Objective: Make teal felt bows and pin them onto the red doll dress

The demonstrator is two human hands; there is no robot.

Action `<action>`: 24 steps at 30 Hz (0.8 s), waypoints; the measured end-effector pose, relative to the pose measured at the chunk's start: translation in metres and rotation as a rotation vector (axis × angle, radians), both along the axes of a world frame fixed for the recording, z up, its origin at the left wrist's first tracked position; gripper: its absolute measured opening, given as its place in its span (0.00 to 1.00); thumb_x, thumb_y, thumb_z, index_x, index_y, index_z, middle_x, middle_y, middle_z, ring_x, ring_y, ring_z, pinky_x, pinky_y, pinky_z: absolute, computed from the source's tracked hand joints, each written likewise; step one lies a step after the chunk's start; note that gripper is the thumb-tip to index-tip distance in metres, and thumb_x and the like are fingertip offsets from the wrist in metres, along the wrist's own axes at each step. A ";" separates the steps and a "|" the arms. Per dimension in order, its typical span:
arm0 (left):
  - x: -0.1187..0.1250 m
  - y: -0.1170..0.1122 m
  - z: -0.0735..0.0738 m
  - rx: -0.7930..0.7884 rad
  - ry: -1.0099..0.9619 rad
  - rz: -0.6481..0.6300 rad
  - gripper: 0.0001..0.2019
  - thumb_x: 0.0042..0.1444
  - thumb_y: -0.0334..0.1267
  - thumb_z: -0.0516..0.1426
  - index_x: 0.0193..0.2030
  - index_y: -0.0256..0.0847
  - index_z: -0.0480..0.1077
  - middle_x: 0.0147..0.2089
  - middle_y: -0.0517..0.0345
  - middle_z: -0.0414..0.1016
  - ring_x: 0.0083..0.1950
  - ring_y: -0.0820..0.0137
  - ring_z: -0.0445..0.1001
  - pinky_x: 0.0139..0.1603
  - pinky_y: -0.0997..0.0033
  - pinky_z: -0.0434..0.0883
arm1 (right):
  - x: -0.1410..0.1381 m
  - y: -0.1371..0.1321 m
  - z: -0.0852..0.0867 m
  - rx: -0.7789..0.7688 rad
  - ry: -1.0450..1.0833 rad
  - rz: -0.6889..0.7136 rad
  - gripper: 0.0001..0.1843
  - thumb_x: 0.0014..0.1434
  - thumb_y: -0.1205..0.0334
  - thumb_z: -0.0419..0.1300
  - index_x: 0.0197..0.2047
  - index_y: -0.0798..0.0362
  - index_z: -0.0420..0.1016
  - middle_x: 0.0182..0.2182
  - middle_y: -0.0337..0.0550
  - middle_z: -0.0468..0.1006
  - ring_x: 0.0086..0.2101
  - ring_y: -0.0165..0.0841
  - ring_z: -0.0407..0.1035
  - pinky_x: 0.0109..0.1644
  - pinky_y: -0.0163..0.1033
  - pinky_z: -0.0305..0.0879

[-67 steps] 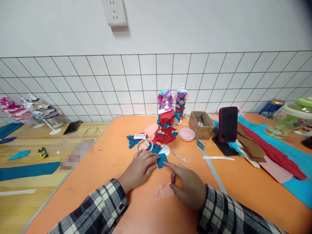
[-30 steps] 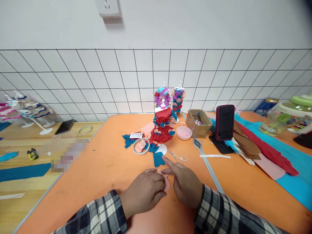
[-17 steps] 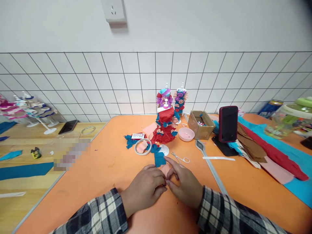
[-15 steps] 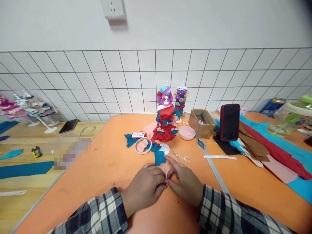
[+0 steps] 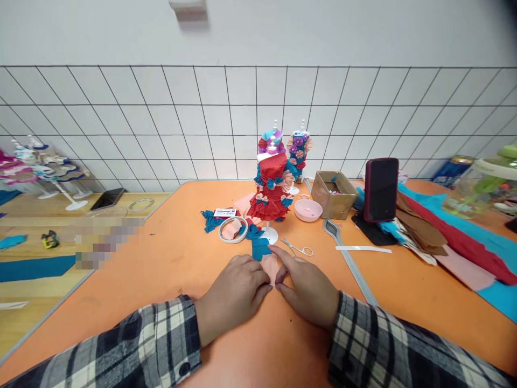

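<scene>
Pink paper [image 5: 275,268], pinched between left grip [image 5: 237,293], right grip [image 5: 310,290]

Pink paper [image 5: 276,268] — half-hidden; pixelated patch [image 5: 103,242]

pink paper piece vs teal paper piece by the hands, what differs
The pink paper piece is pale, the teal paper piece dark. The pink paper piece sits between the left hand and right hand, partly covered; the teal paper piece lies beyond them, in plain view. Both lie flat on the orange table.
</scene>
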State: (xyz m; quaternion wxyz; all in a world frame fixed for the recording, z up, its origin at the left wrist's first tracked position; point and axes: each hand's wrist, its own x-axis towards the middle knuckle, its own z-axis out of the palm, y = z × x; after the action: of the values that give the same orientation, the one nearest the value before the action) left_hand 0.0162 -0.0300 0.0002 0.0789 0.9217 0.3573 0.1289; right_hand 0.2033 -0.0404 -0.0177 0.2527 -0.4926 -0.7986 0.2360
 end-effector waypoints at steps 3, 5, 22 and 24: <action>-0.001 0.001 0.002 0.028 0.043 0.003 0.09 0.61 0.35 0.52 0.39 0.45 0.74 0.37 0.59 0.77 0.40 0.65 0.69 0.45 0.61 0.61 | -0.002 -0.002 -0.001 0.033 -0.009 -0.003 0.39 0.52 0.73 0.57 0.66 0.48 0.51 0.34 0.37 0.78 0.39 0.36 0.68 0.46 0.40 0.61; -0.001 0.000 0.003 0.043 0.054 0.011 0.09 0.61 0.35 0.52 0.38 0.44 0.74 0.36 0.58 0.77 0.40 0.65 0.69 0.44 0.60 0.61 | -0.003 -0.003 -0.002 0.059 -0.015 0.000 0.39 0.51 0.74 0.57 0.65 0.48 0.52 0.38 0.38 0.78 0.40 0.36 0.68 0.46 0.40 0.61; 0.001 -0.004 -0.008 0.024 -0.004 -0.040 0.10 0.63 0.35 0.51 0.38 0.42 0.74 0.36 0.57 0.78 0.38 0.67 0.72 0.42 0.65 0.63 | -0.002 -0.006 0.001 -0.036 0.020 -0.031 0.33 0.51 0.72 0.56 0.61 0.48 0.58 0.34 0.37 0.79 0.37 0.35 0.72 0.42 0.38 0.63; 0.000 -0.003 -0.007 0.020 -0.001 -0.052 0.11 0.64 0.36 0.51 0.38 0.43 0.75 0.36 0.57 0.78 0.38 0.67 0.72 0.43 0.64 0.63 | -0.003 -0.008 0.003 -0.035 0.026 -0.052 0.32 0.51 0.71 0.56 0.60 0.49 0.59 0.34 0.37 0.79 0.37 0.36 0.72 0.41 0.38 0.63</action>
State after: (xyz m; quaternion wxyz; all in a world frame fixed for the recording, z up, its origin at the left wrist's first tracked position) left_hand 0.0158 -0.0330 -0.0063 0.0730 0.9313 0.3321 0.1308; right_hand 0.2007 -0.0481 -0.0151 0.2603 -0.5146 -0.7779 0.2496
